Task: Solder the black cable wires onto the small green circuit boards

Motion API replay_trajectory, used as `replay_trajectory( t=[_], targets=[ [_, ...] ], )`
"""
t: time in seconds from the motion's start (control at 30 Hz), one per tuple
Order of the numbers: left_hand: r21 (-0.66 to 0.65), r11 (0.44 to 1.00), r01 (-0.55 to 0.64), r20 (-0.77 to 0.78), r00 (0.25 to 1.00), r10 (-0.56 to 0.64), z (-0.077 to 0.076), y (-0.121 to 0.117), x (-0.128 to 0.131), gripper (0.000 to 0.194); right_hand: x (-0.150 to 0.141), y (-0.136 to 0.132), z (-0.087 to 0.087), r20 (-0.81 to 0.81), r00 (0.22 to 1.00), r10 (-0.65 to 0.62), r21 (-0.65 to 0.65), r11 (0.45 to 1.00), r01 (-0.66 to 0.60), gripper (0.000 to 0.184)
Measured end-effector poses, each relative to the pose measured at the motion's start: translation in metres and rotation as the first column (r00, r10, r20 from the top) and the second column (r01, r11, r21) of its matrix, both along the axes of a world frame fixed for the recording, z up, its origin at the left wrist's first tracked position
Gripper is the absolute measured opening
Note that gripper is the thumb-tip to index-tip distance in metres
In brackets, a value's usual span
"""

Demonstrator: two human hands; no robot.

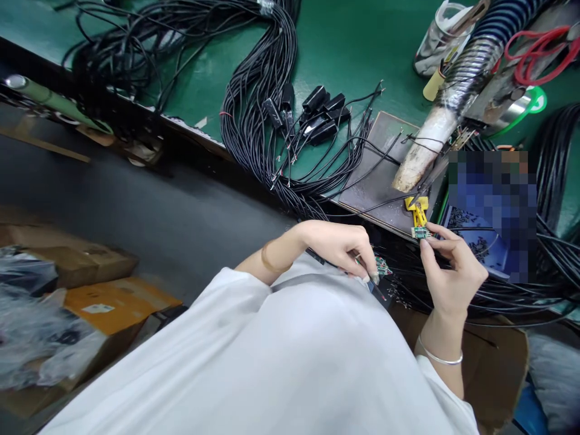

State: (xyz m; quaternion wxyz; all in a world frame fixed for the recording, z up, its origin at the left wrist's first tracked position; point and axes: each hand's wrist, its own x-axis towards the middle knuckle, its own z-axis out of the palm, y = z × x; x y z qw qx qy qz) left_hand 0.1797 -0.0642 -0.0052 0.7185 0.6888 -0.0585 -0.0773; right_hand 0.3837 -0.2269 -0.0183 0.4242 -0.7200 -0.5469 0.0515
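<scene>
Green circuit board (420, 233) in right grip (454, 269)

A green pin-edged circuit board (421, 232) sits at the tip of a yellow clamp (417, 207), wired green circuitry (383, 266) lower left.

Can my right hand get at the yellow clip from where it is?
Probably yes: the right hand pinches a green board at the near end of the yellow clip, and only that board seems in between. The pipe sits past the far end.
</scene>
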Motion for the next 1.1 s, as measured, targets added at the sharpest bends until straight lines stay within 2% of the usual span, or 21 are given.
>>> replay_trajectory(
  t=[0.03,0.07,0.1,0.17,0.2,0.23,0.3,0.47,0.67,0.8,0.9,1.1],
  targets=[
    [-0.092,0.996,-0.022,-0.04,0.999,0.018,-0.009,-0.004,0.007,0.027,-0.001,0.0,0.0,-0.029,1.0,-0.002,-0.013,1.0,0.002,0.007],
    [-0.182,0.97,-0.16,-0.09,0.985,0.146,-0.019,-0.008,0.014,0.031,-0.002,0.0,0.0,-0.054,0.999,-0.003,-0.026,1.0,0.002,0.008],
    [-0.26,0.904,-0.339,-0.146,0.939,0.31,-0.028,-0.013,0.02,0.035,-0.003,0.001,0.0,-0.071,0.997,-0.004,-0.036,0.999,0.001,0.008],
    [-0.334,0.706,-0.625,-0.266,0.781,0.565,-0.042,-0.021,0.029,0.04,-0.004,0.003,-0.001,-0.074,0.997,-0.007,-0.044,0.999,0.004,0.008],
    [-0.343,0.622,-0.704,-0.302,0.71,0.637,-0.046,-0.025,0.032,0.04,-0.004,0.004,-0.001,-0.064,0.998,-0.01,-0.043,0.999,0.007,0.008],
    [-0.343,0.568,-0.748,-0.317,0.662,0.68,-0.049,-0.028,0.035,0.039,-0.005,0.006,-0.002,-0.053,0.999,-0.013,-0.039,0.999,0.011,0.009],
    [-0.339,0.527,-0.78,-0.294,0.62,0.728,-0.051,-0.032,0.039,0.035,-0.005,0.009,-0.003,-0.043,0.999,-0.015,-0.027,1.0,0.014,0.009],
    [-0.31,0.501,-0.808,-0.232,0.575,0.785,-0.048,-0.036,0.046,0.023,-0.006,0.016,-0.006,-0.116,0.993,-0.005,-0.006,1.0,0.004,0.007],
    [-0.279,0.537,-0.796,-0.211,0.597,0.774,-0.046,-0.035,0.048,0.029,-0.007,0.019,-0.008,-0.131,0.991,0.006,-0.004,1.0,-0.007,0.009],
    [-0.307,0.519,-0.798,-0.197,0.587,0.785,-0.048,-0.034,0.05,0.029,-0.006,0.02,-0.003,-0.079,0.997,0.016,0.032,0.999,-0.014,0.004],
    [-0.307,0.509,-0.804,-0.187,0.575,0.796,-0.049,-0.035,0.053,0.026,-0.005,0.021,-0.001,0.004,0.999,0.043,0.061,0.997,-0.043,0.009],
    [-0.176,0.59,-0.788,-0.167,0.614,0.771,-0.044,-0.036,0.053,0.031,-0.005,0.021,-0.007,0.023,0.988,0.153,0.033,0.988,-0.153,0.017]
  ],
)
